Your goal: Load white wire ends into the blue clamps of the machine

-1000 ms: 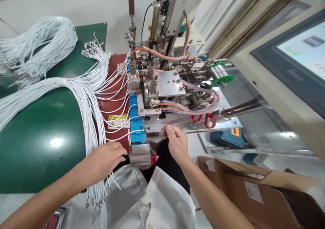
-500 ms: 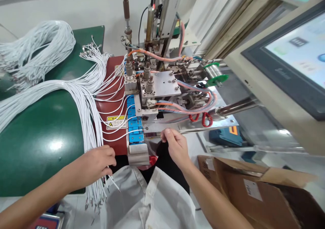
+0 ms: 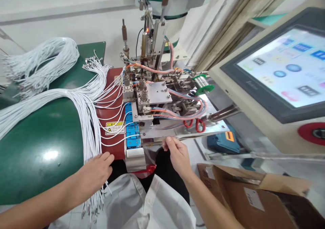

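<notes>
My left hand (image 3: 98, 170) lies over the hanging end of a bundle of white cables (image 3: 87, 130), its fingers curled round cable there. A cable end pokes out below the fingers; how many strands are held is hidden. Beside the front metal edge of the machine, my right hand (image 3: 179, 156) is closed, thumb against the curled fingers. Whatever it may hold does not show. Between the hands, a row of blue clamp blocks (image 3: 132, 130) has single white cables running into it from the bundle, across a dark red plate (image 3: 114, 147).
A green work surface (image 3: 43, 154) carries another cable coil (image 3: 61, 53). Behind the blocks stand machine cylinders, hoses and a wire spool (image 3: 202, 84). A touch screen (image 3: 286, 66) hangs at the right, above an open cardboard box (image 3: 254, 195). A metal chute (image 3: 135, 159) juts out in front.
The view has shifted, showing more of the screen and a red button. My left hand sits slightly further left and lower against the cables. My right hand has stayed closed by the machine edge.
</notes>
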